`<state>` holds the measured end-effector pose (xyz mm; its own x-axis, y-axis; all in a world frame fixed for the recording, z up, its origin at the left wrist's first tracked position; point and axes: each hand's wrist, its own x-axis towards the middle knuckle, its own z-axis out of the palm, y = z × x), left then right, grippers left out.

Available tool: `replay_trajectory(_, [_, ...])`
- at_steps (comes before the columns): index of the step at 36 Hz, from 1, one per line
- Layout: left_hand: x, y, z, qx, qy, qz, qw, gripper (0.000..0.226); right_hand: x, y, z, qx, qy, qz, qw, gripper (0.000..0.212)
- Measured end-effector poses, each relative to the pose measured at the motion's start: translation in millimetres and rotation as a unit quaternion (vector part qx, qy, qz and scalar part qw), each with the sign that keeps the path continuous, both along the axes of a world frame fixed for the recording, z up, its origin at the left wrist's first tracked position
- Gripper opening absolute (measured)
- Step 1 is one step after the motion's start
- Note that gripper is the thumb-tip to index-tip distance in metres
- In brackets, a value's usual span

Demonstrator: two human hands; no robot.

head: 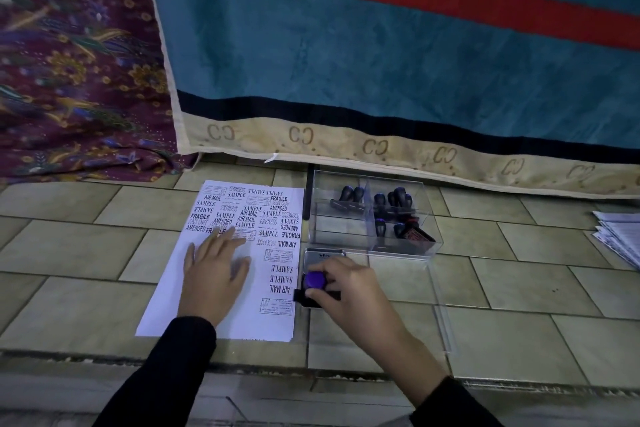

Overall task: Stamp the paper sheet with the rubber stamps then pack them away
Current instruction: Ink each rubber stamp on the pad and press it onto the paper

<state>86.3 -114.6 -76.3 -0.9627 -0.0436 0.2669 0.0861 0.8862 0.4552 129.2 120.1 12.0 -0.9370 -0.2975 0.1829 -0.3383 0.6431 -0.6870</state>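
A white paper sheet (173, 302) lies on the tiled floor, its upper half and right side covered with black stamp prints. My left hand (214, 274) rests flat on the middle of the sheet, fingers spread. My right hand (349, 291) grips a rubber stamp (314, 281) with a purple knob and black base, held down on the ink pad (323, 255), which lies right of the sheet. A clear plastic box (429, 218) beyond the pad holds several black stamps (394, 204) in its compartments.
The box's clear lid (440, 315) lies flat on the tiles to the right of my right hand. A stack of papers (620, 236) sits at the far right edge. A teal and red blanket (381, 62) and patterned fabric (76, 73) hang behind.
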Motion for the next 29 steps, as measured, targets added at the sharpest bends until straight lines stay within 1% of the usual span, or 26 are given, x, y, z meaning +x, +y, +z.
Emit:
replay_trajectory(4, [0.1, 0.7, -5.1, -0.008, -0.015, 0.001, 1.000, 0.059, 7.9, -19.5, -3.1, -0.012, -0.014, 0.036, 0.999, 0.027])
replay_trajectory(10, [-0.3, 0.5, -5.6, -0.009, -0.010, 0.004, 1.000, 0.058, 10.4, -32.4, -8.3, 0.002, -0.035, 0.060, 0.998, 0.030])
replay_trajectory(17, [-0.3, 1.0, -6.1, -0.007, -0.009, 0.006, 1.000, 0.058, 12.2, -36.5, -12.6, 0.013, -0.039, 0.058, 0.998, 0.029])
replay_trajectory(21, [-1.5, 0.9, -6.8, -0.011, -0.009, 0.006, 1.000, 0.058, 13.5, -38.7, -13.6, 0.021, -0.031, 0.055, 0.998, 0.029])
replay_trajectory(24, [-1.4, 0.9, -7.6, -0.013, -0.008, 0.007, 1.000, 0.054, 15.6, -41.4, -13.1, 0.038, -0.020, 0.061, 0.997, 0.030])
replay_trajectory(27, [-2.2, 0.7, -9.0, -0.020, -0.010, 0.010, 1.000, 0.058, 20.1, -45.3, -12.3, 0.072, 0.013, 0.082, 0.994, 0.027])
replay_trajectory(29, [-3.0, 0.6, -10.6, -0.021, -0.011, 0.012, 1.000, 0.059, 20.0, -47.3, -10.7, 0.088, 0.017, 0.080, 0.993, 0.025])
